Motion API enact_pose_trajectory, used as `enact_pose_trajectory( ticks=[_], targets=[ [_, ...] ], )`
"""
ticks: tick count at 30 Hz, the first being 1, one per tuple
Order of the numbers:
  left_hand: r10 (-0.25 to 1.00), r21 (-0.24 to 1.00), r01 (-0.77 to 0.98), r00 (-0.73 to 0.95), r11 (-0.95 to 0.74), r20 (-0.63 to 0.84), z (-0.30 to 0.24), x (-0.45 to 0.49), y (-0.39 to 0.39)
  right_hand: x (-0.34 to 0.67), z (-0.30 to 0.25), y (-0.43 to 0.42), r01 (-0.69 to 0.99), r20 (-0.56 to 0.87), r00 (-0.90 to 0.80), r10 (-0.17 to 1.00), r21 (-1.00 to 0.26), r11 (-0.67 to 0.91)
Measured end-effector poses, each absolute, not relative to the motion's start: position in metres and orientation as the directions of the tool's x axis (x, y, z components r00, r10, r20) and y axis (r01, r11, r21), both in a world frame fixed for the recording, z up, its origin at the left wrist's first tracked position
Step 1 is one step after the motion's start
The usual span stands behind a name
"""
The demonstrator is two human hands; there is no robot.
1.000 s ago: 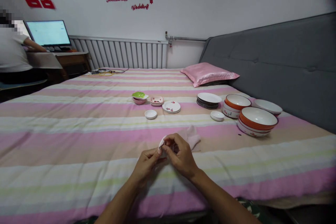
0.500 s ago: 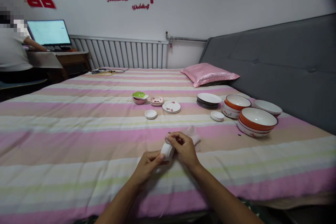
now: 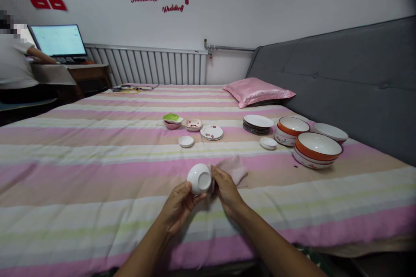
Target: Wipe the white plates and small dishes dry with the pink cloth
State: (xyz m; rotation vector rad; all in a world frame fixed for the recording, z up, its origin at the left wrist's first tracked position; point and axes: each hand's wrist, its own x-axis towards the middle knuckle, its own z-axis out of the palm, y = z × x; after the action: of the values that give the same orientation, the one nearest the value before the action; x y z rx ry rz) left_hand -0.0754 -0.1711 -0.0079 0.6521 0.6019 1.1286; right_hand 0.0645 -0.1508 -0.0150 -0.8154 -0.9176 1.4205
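A small white dish [image 3: 199, 178] is tilted on edge, its round foot facing me. My left hand [image 3: 180, 205] grips it by the lower left rim, thumb on the outside. My right hand [image 3: 226, 190] pinches a pale pink cloth [image 3: 236, 169] against the dish's right edge; the rest of the cloth trails on the bed behind that hand. Beyond the hands lie a stack of small white saucers [image 3: 186, 141] and another such stack [image 3: 268, 143]. The fingertips of my right hand are partly hidden by cloth and dish.
On the striped bed [image 3: 97, 173] stand flowered plates [image 3: 212, 132], pink dishes [image 3: 194, 125], a green leaf-shaped dish [image 3: 172, 117], stacked plates [image 3: 258, 124] and orange-banded bowls [image 3: 318, 149]. A pink pillow [image 3: 258, 91] lies by the grey headboard. A person [image 3: 17, 62] sits at a monitor.
The white dish has turned from edge-on to show its underside and moved slightly up and left. My right hand has shifted from its top to its right edge, with the cloth.
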Motion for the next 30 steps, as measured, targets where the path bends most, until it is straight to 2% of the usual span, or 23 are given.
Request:
enact_pose_trajectory(
  ticks=[4, 8, 12, 15, 18, 21, 23, 25, 27, 30],
  targets=[
    [0.959, 0.636, -0.718, 0.222, 0.283, -0.176, -0.005, -0.077, -0.169, 0.062, -0.011, -0.154, -0.515, 0.018, -0.138, 0.99, -0.855, -0.056],
    [0.963, 0.595, -0.759, 0.171, 0.265, -0.211, -0.002, -0.078, -0.165, 0.062, -0.01, -0.156, -0.497, -0.038, -0.191, 0.981, -0.858, -0.13],
    [0.964, 0.629, -0.734, 0.146, 0.256, -0.222, -0.003, -0.079, -0.16, 0.066, -0.01, -0.157, -0.463, -0.04, -0.261, 0.964, -0.872, -0.161],
    [0.973, 0.695, -0.684, 0.102, 0.22, -0.208, -0.006, -0.079, -0.158, 0.069, -0.008, -0.157, -0.405, -0.006, -0.28, 0.96, -0.906, -0.124],
    [0.98, 0.749, -0.634, 0.1, 0.194, -0.169, -0.008, -0.078, -0.159, 0.071, -0.005, -0.158, -0.268, 0.085, -0.241, 0.967, -0.963, 0.018],
    [0.98, 0.793, -0.576, 0.14, 0.2, -0.145, -0.008, -0.075, -0.161, 0.072, -0.004, -0.161, 0.011, 0.275, -0.199, 0.941, -0.959, 0.283],
    [0.97, 0.782, -0.575, 0.172, 0.241, -0.172, -0.008, -0.074, -0.163, 0.072, -0.005, -0.163, 0.25, 0.443, -0.226, 0.868, -0.835, 0.491],
    [0.96, 0.756, -0.593, 0.199, 0.278, -0.197, -0.007, -0.074, -0.165, 0.071, -0.007, -0.165, 0.407, 0.556, -0.312, 0.77, -0.654, 0.637],
    [0.96, 0.759, -0.59, 0.208, 0.276, -0.188, -0.006, -0.076, -0.166, 0.069, -0.008, -0.166, 0.451, 0.601, -0.387, 0.699, -0.538, 0.712],
    [0.97, 0.783, -0.576, 0.189, 0.236, -0.153, -0.004, -0.078, -0.165, 0.069, -0.008, -0.166, 0.445, 0.648, -0.405, 0.644, -0.476, 0.759]
  ],
)
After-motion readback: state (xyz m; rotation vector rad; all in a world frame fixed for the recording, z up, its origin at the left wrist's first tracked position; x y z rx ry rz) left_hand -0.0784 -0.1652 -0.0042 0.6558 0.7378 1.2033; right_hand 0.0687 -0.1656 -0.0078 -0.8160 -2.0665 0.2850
